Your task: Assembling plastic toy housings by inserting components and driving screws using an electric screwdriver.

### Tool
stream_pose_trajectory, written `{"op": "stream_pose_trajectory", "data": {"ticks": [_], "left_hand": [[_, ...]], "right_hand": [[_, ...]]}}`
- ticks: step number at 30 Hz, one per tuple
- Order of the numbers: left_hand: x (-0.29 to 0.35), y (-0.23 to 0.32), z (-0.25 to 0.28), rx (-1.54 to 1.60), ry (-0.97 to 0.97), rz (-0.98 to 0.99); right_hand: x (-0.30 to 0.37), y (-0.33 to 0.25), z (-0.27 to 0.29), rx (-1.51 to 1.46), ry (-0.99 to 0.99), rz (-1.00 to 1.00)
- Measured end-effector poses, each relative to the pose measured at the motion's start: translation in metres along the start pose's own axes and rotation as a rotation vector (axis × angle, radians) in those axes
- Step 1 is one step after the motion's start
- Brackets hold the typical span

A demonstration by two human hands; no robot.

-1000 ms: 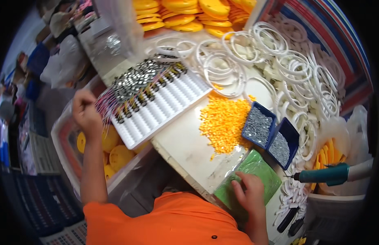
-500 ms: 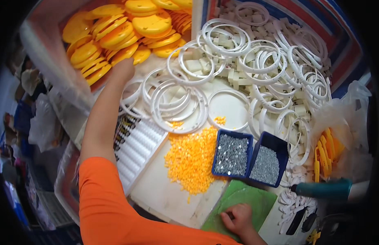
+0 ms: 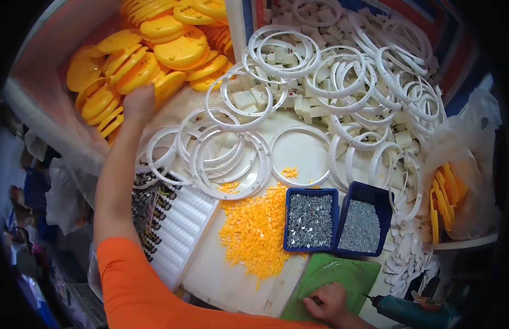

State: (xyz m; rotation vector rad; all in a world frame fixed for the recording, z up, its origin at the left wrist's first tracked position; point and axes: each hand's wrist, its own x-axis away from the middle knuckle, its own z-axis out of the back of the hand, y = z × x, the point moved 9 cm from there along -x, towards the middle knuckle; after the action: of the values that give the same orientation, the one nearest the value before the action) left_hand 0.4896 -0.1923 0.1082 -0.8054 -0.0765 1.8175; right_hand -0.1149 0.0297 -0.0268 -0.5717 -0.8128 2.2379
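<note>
Reaching up to the far left, my left hand [image 3: 139, 104] is at the near edge of a pile of round yellow plastic covers [image 3: 182, 48]; its fingers are mostly hidden against the covers. My right hand [image 3: 327, 301] rests curled on a green mat [image 3: 350, 272] at the front, thumb against bent fingers; anything inside is hidden. A teal power screwdriver [image 3: 410, 311] lies just right of it, its bit pointing toward the hand. Beyond the mat stand two blue bins, one with silvery screws or similar small metal parts [image 3: 309, 222], the other with finer ones [image 3: 359, 227].
Small yellow pieces [image 3: 254, 233] are heaped mid-table. White rings [image 3: 232, 164] spread behind them, over white blocks [image 3: 306, 107] at the back right. A white ribbed tray [image 3: 180, 225] sits under my left arm. A clear bag of yellow parts [image 3: 446, 192] and white pieces [image 3: 410, 260] are at right.
The view has shifted a little. My left hand stays at the yellow covers, now slightly lower along the pile. The screwdriver has swung down and toward my right hand, which remains curled on the mat.
</note>
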Motion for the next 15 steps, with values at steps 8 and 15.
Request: {"op": "stream_pose_trajectory", "data": {"ticks": [8, 15], "left_hand": [[0.07, 0.048, 0.254, 0.946, 0.373, -0.144], [0.261, 0.297, 0.272, 1.363, -0.503, -0.484]], "right_hand": [[0.004, 0.017, 0.014, -0.29, 0.133, -0.249], [0.022, 0.005, 0.042, -0.806, 0.235, -0.28]]}}
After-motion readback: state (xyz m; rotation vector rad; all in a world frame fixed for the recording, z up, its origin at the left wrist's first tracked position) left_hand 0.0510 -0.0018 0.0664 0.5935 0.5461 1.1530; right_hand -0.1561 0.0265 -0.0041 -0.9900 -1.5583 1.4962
